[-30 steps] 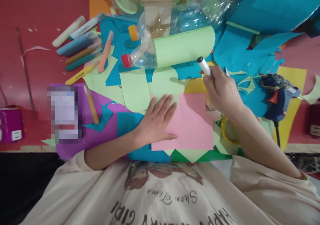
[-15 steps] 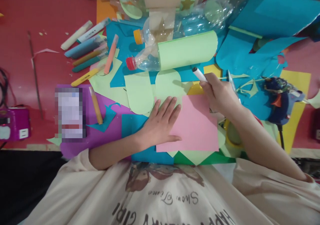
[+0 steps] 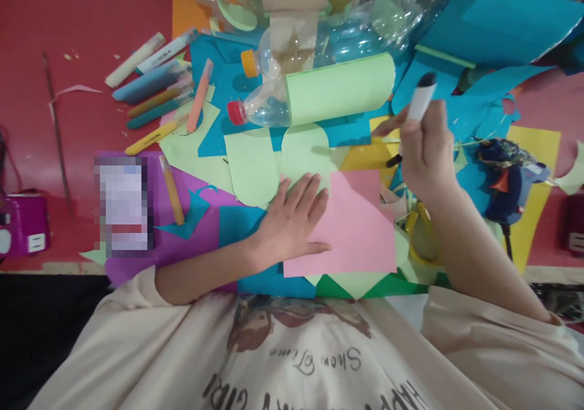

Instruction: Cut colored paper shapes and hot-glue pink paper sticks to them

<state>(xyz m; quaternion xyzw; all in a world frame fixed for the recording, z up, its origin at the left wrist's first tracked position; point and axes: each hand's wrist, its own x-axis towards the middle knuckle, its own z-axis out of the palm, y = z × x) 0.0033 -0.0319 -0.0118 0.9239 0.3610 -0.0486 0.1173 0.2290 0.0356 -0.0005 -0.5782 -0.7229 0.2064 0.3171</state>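
My left hand (image 3: 294, 218) lies flat with fingers spread across a pink sheet of paper (image 3: 356, 227), its fingertips at the lower edge of a rounded light-green paper piece (image 3: 305, 148). A similar light-green cutout (image 3: 252, 163) lies just to the left. My right hand (image 3: 429, 148) is closed around a white marker (image 3: 420, 101), raised beyond the sheet's far right corner. The marker's black end points up and away. A small dark tip shows below my fingers; whether it belongs to the marker I cannot tell.
Beyond the cutouts lies a plastic bottle (image 3: 269, 106) with a red cap and a green paper wrap (image 3: 340, 90). Several markers (image 3: 150, 90) and a phone (image 3: 125, 206) are at left. A glue gun (image 3: 513, 185) and yellow-handled scissors (image 3: 413, 236) are at right.
My right hand has moved right and away from me, turning the marker from pointing left to pointing up. My left hand stays on the pink sheet.
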